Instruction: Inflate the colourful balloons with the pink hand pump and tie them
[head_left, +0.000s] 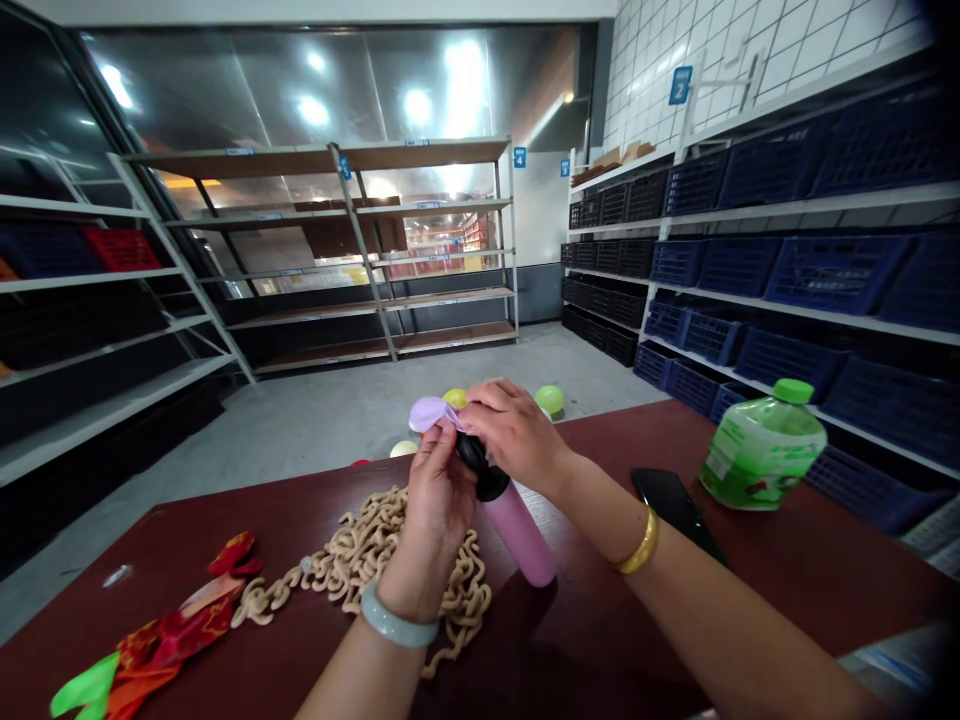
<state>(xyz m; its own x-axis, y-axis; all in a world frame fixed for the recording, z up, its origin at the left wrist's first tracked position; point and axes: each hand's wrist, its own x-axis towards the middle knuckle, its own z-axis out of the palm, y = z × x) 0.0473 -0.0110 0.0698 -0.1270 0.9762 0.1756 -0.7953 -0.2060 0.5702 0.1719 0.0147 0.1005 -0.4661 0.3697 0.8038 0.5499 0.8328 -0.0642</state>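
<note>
A small limp purple balloon [430,413] is held above the table at the black top [472,452] of a pink hand pump [523,535]. My left hand [437,485] is closed, thumb and fingers pinching the balloon beside the black top. From the other side my right hand [517,430] curls its fingers round the balloon's neck; its fingertips are partly hidden. The pump slants down to the right. Under and beside my left hand lies a pile of tan, curly, worm-like pieces [367,545]. At the left are flat balloons [176,635] in red, orange and green.
On the dark red table [300,660] a black phone [675,508] lies right of the pump, near a green-and-white pouch with a green cap [763,445]. Inflated balloons, one of them green [550,400], rest on the floor beyond. Shelves with blue crates [832,270] line the right.
</note>
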